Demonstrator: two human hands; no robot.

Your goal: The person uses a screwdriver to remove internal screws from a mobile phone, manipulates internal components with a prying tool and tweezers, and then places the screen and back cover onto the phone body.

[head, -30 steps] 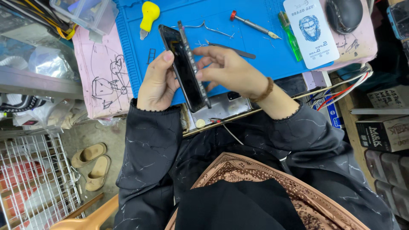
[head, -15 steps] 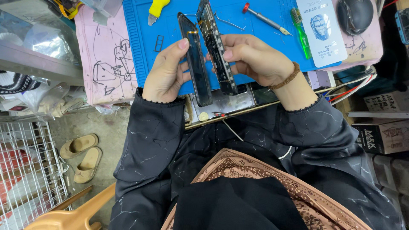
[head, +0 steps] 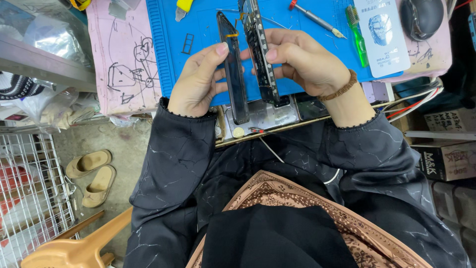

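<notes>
The left hand (head: 198, 82) is clamped on a thin black phone screen panel (head: 233, 69), held on edge between thumb and fingers. The right hand (head: 305, 62) is clamped on the black phone body with exposed internals (head: 259, 49), also on edge. Both parts sit side by side, slightly apart, above the blue silicone work mat (head: 208, 30) on the desk. A red-handled screwdriver (head: 317, 20) and green brush (head: 358, 37) lie beyond the right hand.

Phone split into 2: screen panel (head: 233, 74) in left hand (head: 196, 84); phone body (head: 260, 49) in right hand (head: 307, 62), gap wider.
</notes>
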